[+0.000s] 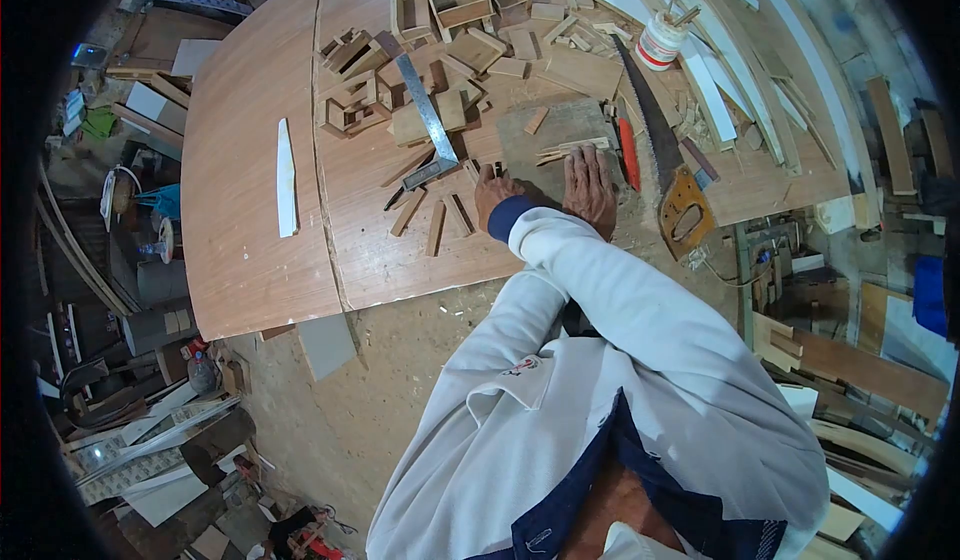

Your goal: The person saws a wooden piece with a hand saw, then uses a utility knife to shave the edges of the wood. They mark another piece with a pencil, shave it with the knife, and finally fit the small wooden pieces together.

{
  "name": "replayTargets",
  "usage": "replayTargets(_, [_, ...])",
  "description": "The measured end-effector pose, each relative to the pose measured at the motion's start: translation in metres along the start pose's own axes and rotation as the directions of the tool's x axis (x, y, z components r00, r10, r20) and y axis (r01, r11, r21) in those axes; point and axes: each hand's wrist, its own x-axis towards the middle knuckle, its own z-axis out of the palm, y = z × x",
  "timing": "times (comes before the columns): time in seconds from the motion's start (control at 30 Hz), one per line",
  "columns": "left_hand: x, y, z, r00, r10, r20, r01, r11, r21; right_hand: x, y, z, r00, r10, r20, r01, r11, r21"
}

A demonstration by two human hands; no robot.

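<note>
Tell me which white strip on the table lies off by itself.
The tapered white strip at far left; the other white strips lie bunched together at upper right.

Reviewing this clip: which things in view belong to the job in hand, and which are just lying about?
Seemingly in the job:
grey-brown rectangular board, under the left hand
thin pale wooden sticks, at that hand's fingers

Probably just lying about:
handsaw with dark blade and wooden handle
round white container with red label
long white tapered strip
</note>
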Motion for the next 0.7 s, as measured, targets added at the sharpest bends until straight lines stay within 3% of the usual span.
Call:
replayTargets(0.1, [0.001, 0.0, -0.002, 1.0, 0.001, 0.006, -0.001, 1.0, -0.031, -0.008, 0.0, -0.016, 0.999, -0.035, -0.04, 0.033, 0.998, -0.045])
replayTargets(0.17, [0.002, 0.0, -0.002, 0.999, 0.029, -0.038, -0.026, 0.997, 0.074, -0.012, -0.002, -0.028, 0.999, -0.043, -0.003, 0.043, 0.999, 0.015])
replayTargets(0.3, [0.002, 0.003, -0.003, 0.999, -0.02, -0.026, 0.022, 0.997, 0.069, -0.016, 0.003, -0.051, 0.996, -0.047, 0.082, 0.033, 0.986, 0.165])
replayTargets(0.37, [-0.001, 0.003, -0.004, 0.99, -0.036, 0.133, 0.026, 0.997, 0.074, -0.009, 0.012, -0.041, 0.996, -0.006, -0.087, 0.019, 0.987, 0.157])
replayTargets(0.47, [-0.01, -0.001, -0.003, 0.929, -0.065, 0.365, 0.035, 0.996, 0.087, -0.018, 0.021, -0.075, 0.994, 0.028, -0.109, 0.001, 0.966, 0.26])
replayTargets(0.5, [-0.014, -0.001, -0.001, 0.896, -0.075, 0.439, 0.039, 0.995, 0.091, -0.018, 0.028, -0.082, 0.978, 0.026, -0.209, 0.046, 0.942, 0.334])
replayTargets(0.53, [-0.017, -0.002, 0.0, 0.857, -0.083, 0.509, 0.041, 0.995, 0.094, -0.003, 0.043, -0.077, 0.977, 0.026, -0.21, 0.046, 0.942, 0.332])
replayTargets(0.6, [-0.022, -0.004, 0.002, 0.764, -0.098, 0.638, 0.042, 0.994, 0.102, 0.031, 0.077, -0.062, 0.897, -0.015, -0.441, 0.287, 0.778, 0.559])
replayTargets(0.63, [-0.024, -0.005, 0.004, 0.71, -0.105, 0.696, 0.043, 0.993, 0.106, 0.02, 0.079, -0.081, 0.896, -0.016, -0.443, 0.289, 0.779, 0.556])
replayTargets(0.67, [-0.025, -0.006, 0.007, 0.652, -0.111, 0.75, 0.042, 0.993, 0.111, 0.009, 0.084, -0.105, 0.983, 0.041, -0.179, 0.132, 0.521, 0.843])
replayTargets(0.7, [-0.026, -0.007, 0.012, 0.655, -0.11, 0.748, 0.042, 0.993, 0.11, 0.002, 0.086, -0.121, 0.995, -0.002, 0.1, -0.098, 0.2, 0.975])
